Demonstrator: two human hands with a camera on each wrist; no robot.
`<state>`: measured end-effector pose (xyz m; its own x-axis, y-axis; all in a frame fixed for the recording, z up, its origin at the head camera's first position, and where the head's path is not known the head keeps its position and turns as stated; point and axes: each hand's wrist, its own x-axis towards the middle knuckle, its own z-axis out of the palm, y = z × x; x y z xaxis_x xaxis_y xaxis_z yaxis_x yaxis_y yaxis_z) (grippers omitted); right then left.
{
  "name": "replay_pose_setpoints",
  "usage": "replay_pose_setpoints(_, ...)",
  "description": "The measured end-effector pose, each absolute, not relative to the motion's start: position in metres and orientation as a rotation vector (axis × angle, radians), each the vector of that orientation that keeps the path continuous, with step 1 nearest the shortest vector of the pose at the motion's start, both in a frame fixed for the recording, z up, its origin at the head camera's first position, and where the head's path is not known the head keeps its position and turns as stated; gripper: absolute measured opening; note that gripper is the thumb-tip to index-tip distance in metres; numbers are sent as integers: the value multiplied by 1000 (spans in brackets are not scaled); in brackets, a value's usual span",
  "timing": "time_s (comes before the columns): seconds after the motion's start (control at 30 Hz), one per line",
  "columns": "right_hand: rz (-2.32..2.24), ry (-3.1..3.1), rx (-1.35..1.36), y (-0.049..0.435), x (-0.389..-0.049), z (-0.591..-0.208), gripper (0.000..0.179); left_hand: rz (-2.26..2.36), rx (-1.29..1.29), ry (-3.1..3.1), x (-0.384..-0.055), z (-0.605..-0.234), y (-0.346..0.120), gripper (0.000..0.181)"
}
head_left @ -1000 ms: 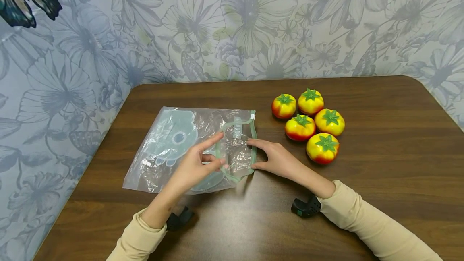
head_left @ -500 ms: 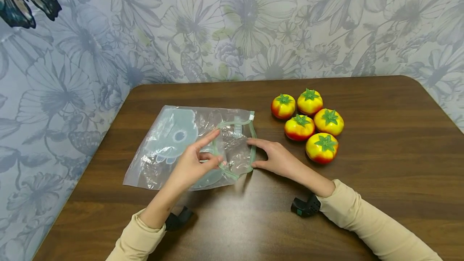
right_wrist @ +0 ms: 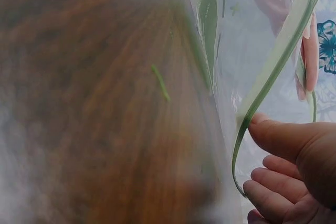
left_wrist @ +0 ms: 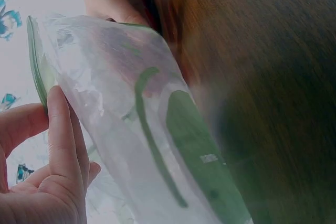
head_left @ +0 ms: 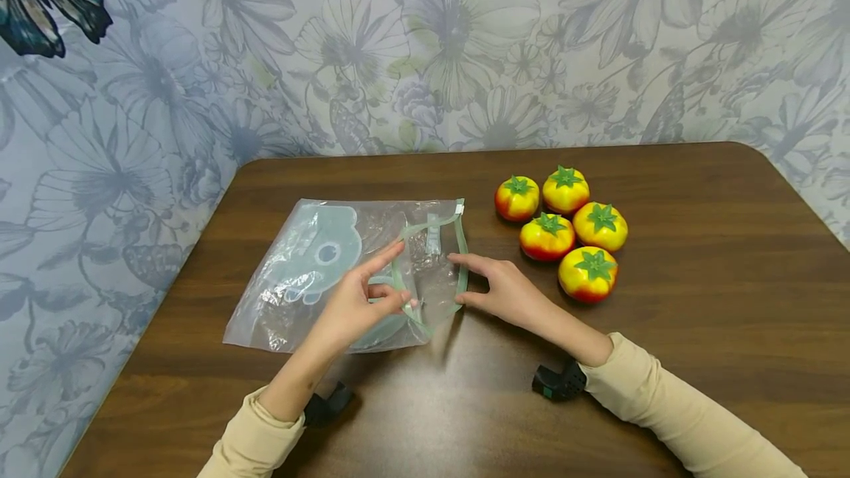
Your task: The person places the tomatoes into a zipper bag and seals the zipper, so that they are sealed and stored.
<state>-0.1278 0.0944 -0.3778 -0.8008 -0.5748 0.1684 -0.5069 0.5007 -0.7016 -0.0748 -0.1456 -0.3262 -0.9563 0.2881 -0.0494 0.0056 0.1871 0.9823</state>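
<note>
A clear plastic zip bag with a pale blue-green cartoon print lies on the table in the head view, its mouth to the right. A green zip strip edges the mouth, and the two lips stand apart. My left hand holds the left lip by thumb and fingers. At the right lip my right hand holds the strip, thumb and fingertips spread along it. In the left wrist view, fingers are right at the strip. Through the film, part of the other hand shows.
Several yellow-and-red tomato-like fruits with green star-shaped tops stand grouped behind and right of the bag. Beneath is a brown wooden table. A flower-patterned cloth hangs behind it. Black cameras sit at both wrists.
Both hands stay at the bag's mouth with hardly any motion. The left lip of the mouth has shifted slightly, and the whole view has tipped a little.
</note>
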Motion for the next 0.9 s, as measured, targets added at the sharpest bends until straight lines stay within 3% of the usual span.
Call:
replay_pose_setpoints(0.53,-1231,2707,-977,98,-118,-353,58,1864,301,2205,-73,-330,-143,69)
replay_pose_setpoints(0.9,-1307,2780,-994,129,-110,-330,61,1868,296,2187,-73,-331,-143,70)
